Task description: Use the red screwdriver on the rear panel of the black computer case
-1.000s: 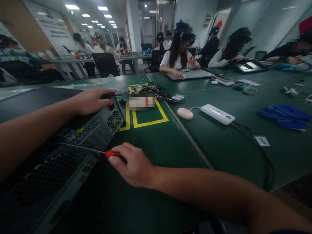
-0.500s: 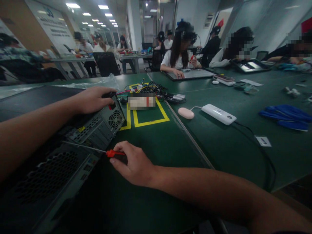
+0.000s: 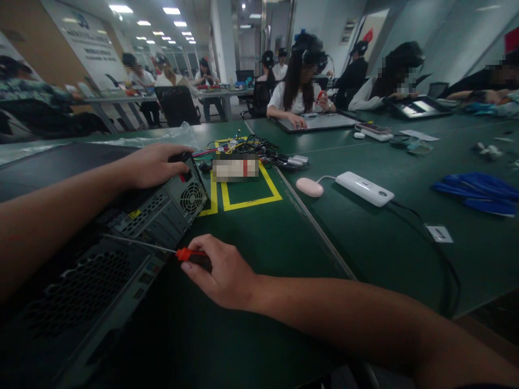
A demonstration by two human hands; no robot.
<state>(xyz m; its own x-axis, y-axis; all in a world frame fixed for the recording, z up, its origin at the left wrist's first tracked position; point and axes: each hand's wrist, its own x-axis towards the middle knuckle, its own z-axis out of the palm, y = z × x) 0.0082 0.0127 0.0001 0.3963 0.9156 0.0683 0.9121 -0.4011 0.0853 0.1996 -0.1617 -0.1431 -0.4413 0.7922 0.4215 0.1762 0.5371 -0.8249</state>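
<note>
A black computer case [image 3: 81, 275] lies at the left with its metal rear panel facing me. My left hand [image 3: 160, 165] grips its upper far corner, above the round fan grille [image 3: 192, 198], the thumb beside the red switch; some fingers are hidden behind the edge. In my right hand [image 3: 223, 270] is a screwdriver [image 3: 184, 255] with a red and black handle, fingers closed around it. The long thin shaft points left across the rear panel. Its tip is near the slot area above the honeycomb vent [image 3: 83, 292]; whether it touches a screw I cannot tell.
A bundle of cables [image 3: 259, 147] lies beyond the case, near yellow tape [image 3: 253, 205] on the green table. A pink mouse-shaped object [image 3: 310, 187], a white power bank [image 3: 365, 189] and blue cloth [image 3: 474, 189] are to the right. Several people sit across the table.
</note>
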